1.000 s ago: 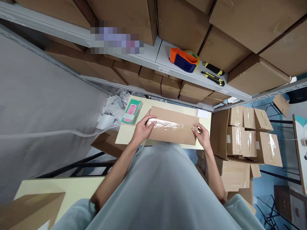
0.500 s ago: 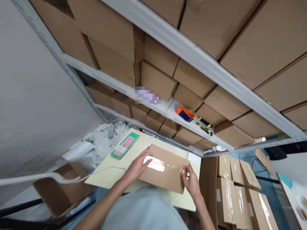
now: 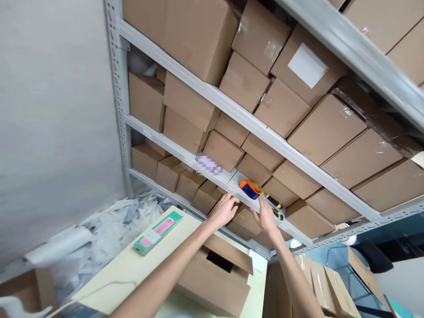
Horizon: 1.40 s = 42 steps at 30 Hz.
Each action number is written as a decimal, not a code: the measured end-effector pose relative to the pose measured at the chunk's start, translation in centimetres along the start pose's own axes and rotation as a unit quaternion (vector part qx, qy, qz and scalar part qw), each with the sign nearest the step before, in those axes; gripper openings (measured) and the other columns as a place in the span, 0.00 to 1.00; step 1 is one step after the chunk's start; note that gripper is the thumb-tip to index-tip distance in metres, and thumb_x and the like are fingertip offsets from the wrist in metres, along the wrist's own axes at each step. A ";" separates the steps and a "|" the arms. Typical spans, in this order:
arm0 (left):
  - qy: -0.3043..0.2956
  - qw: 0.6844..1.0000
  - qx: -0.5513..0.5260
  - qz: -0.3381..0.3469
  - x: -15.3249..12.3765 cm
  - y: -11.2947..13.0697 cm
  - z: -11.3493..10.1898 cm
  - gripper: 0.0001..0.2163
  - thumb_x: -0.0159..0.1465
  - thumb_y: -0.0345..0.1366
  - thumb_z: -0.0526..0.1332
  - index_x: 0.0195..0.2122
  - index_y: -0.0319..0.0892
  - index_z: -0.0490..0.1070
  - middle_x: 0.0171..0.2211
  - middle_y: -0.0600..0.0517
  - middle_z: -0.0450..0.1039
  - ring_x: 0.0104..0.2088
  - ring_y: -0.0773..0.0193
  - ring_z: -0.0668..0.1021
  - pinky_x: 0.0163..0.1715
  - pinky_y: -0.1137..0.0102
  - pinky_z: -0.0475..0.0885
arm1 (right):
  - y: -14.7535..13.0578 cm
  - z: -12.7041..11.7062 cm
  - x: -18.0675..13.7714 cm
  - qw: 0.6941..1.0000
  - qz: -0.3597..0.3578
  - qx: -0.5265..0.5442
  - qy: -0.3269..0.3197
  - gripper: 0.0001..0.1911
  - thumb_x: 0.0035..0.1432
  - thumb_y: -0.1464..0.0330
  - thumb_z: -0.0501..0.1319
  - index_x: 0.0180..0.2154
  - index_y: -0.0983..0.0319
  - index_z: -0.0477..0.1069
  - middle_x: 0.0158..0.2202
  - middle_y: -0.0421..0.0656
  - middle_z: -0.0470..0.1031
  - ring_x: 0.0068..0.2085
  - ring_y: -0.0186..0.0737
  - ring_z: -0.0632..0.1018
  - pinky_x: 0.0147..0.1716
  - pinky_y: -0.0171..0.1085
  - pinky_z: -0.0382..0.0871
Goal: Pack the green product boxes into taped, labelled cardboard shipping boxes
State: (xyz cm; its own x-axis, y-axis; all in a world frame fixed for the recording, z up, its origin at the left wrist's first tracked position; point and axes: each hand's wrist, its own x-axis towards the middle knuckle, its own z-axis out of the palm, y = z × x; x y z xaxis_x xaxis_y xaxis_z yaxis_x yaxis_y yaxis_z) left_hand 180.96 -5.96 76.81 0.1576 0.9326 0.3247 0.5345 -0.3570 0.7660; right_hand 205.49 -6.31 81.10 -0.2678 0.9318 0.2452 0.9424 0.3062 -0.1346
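Observation:
Both my hands are raised toward the grey shelf [image 3: 212, 176]. My left hand [image 3: 224, 209] has its fingers spread and reaches the shelf's front edge, holding nothing. My right hand [image 3: 265, 217], also with fingers apart, is just below an orange and blue tape dispenser [image 3: 251, 189] that lies on the shelf. Beside the dispenser lie yellow and black utility knives [image 3: 275, 208], partly hidden by my right hand. Below my arms a cardboard box [image 3: 217, 276] stands on the pale table [image 3: 132, 265] with its top flaps partly open.
A green and pink packaged item [image 3: 158, 232] lies on the table's left part. Crumpled white paper [image 3: 109, 223] is heaped behind the table. Shelves above hold several brown cartons [image 3: 298, 110]. Taped cartons [image 3: 327, 287] stand at the lower right.
Both hands left the taped carton on the table and rose to the shelf by the tape dispenser. The view tilted upward, and the box on the table shows open flaps.

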 end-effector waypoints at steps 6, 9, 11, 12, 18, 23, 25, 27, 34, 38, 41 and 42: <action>0.012 0.999 -0.042 0.014 2.0 3.6 0.1 0.11 0.68 0.29 0.65 0.50 0.43 0.81 0.68 0.37 0.74 0.71 0.43 0.74 0.72 0.45 0.68 | -1.6 0.0 9.0 0.983 0.124 -0.056 -0.124 0.27 0.75 0.64 0.61 0.70 0.67 0.66 0.68 0.60 0.75 0.67 0.54 0.78 0.66 0.44 0.70; -0.005 0.999 -0.044 0.003 0.2 3.5 0.0 0.12 0.68 0.30 0.65 0.51 0.44 0.81 0.67 0.39 0.75 0.70 0.43 0.74 0.72 0.45 0.69 | -1.8 1.5 10.4 0.976 0.153 -0.061 -0.144 0.26 0.73 0.68 0.61 0.68 0.68 0.67 0.67 0.60 0.76 0.65 0.53 0.80 0.62 0.41 0.71; -0.012 0.999 -0.049 -0.007 -1.2 3.0 -0.1 0.12 0.68 0.30 0.65 0.51 0.44 0.81 0.66 0.39 0.75 0.70 0.43 0.74 0.71 0.46 0.70 | -1.9 2.6 10.6 0.971 0.170 -0.065 -0.152 0.26 0.73 0.70 0.60 0.68 0.69 0.67 0.65 0.62 0.77 0.64 0.53 0.80 0.62 0.41 0.70; -0.012 0.998 -0.056 -0.009 -1.9 2.8 -0.2 0.12 0.68 0.30 0.65 0.51 0.45 0.81 0.66 0.40 0.76 0.69 0.43 0.75 0.71 0.46 0.70 | -1.9 3.0 10.6 0.970 0.178 -0.067 -0.154 0.26 0.73 0.71 0.60 0.68 0.70 0.66 0.64 0.63 0.78 0.64 0.54 0.80 0.62 0.42 0.70; -0.012 0.993 -0.113 -0.028 -5.9 2.1 -0.6 0.11 0.68 0.29 0.63 0.49 0.46 0.80 0.59 0.43 0.81 0.62 0.48 0.81 0.66 0.51 0.75 | -1.9 3.6 10.5 0.969 0.200 -0.052 -0.138 0.27 0.71 0.72 0.60 0.68 0.74 0.66 0.58 0.66 0.81 0.62 0.58 0.82 0.63 0.46 0.69; 0.007 0.989 -0.137 -0.062 -10.4 1.0 -2.0 0.12 0.70 0.32 0.62 0.52 0.47 0.79 0.55 0.45 0.83 0.57 0.51 0.84 0.61 0.56 0.79 | -3.6 4.0 6.1 0.981 0.163 0.034 -0.095 0.28 0.75 0.60 0.55 0.68 0.70 0.64 0.54 0.61 0.82 0.56 0.58 0.83 0.58 0.49 0.75; 0.036 0.986 -0.146 -0.078 -12.4 0.5 -2.7 0.11 0.72 0.36 0.62 0.53 0.47 0.80 0.53 0.46 0.84 0.55 0.51 0.85 0.59 0.57 0.80 | -5.8 4.6 1.8 0.974 0.134 0.179 -0.040 0.29 0.75 0.53 0.55 0.64 0.68 0.67 0.53 0.57 0.82 0.54 0.55 0.82 0.56 0.49 0.77; 0.056 0.980 -0.167 -0.095 -14.2 0.5 -3.3 0.11 0.73 0.39 0.62 0.53 0.47 0.80 0.51 0.46 0.84 0.53 0.53 0.85 0.57 0.58 0.81 | -8.9 4.9 -3.2 0.922 0.118 0.368 0.014 0.28 0.72 0.49 0.59 0.60 0.65 0.71 0.53 0.54 0.82 0.53 0.52 0.83 0.58 0.49 0.77; 0.076 0.968 -0.218 -0.097 -17.5 2.7 -4.5 0.05 0.73 0.40 0.63 0.44 0.50 0.79 0.42 0.51 0.83 0.41 0.58 0.86 0.47 0.62 0.84 | -18.8 2.7 -13.2 0.831 0.205 0.516 0.019 0.30 0.72 0.48 0.62 0.66 0.57 0.70 0.57 0.51 0.82 0.56 0.49 0.83 0.61 0.48 0.77; 0.066 0.974 -0.210 -0.056 -18.3 4.8 -6.8 0.04 0.73 0.38 0.64 0.46 0.52 0.78 0.42 0.51 0.83 0.42 0.57 0.86 0.45 0.64 0.84 | -20.0 0.3 -15.1 0.819 0.253 0.512 0.059 0.30 0.66 0.46 0.68 0.62 0.55 0.73 0.55 0.50 0.83 0.55 0.52 0.83 0.62 0.53 0.78; 0.035 0.975 -0.220 0.013 -18.7 6.4 -9.0 0.08 0.75 0.36 0.62 0.50 0.55 0.79 0.43 0.51 0.83 0.44 0.58 0.86 0.46 0.65 0.84 | -20.5 -2.0 -16.5 0.800 0.255 0.540 0.060 0.28 0.62 0.44 0.72 0.55 0.53 0.78 0.50 0.50 0.85 0.53 0.55 0.85 0.59 0.58 0.81; 0.023 0.975 -0.218 0.031 -18.9 6.8 -9.6 0.09 0.76 0.35 0.61 0.51 0.56 0.79 0.44 0.50 0.83 0.46 0.57 0.87 0.48 0.64 0.84 | -20.8 -2.6 -16.9 0.795 0.240 0.555 0.053 0.27 0.62 0.43 0.71 0.54 0.53 0.80 0.49 0.49 0.86 0.53 0.57 0.86 0.58 0.59 0.82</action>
State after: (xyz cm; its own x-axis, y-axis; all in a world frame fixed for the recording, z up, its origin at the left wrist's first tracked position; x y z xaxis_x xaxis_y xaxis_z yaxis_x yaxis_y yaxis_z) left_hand 173.66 -26.54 81.23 0.1346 0.9088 0.3950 0.1190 -0.4106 0.9040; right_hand 190.98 -28.88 82.28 0.1432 0.9895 -0.0181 0.1586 -0.0410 -0.9865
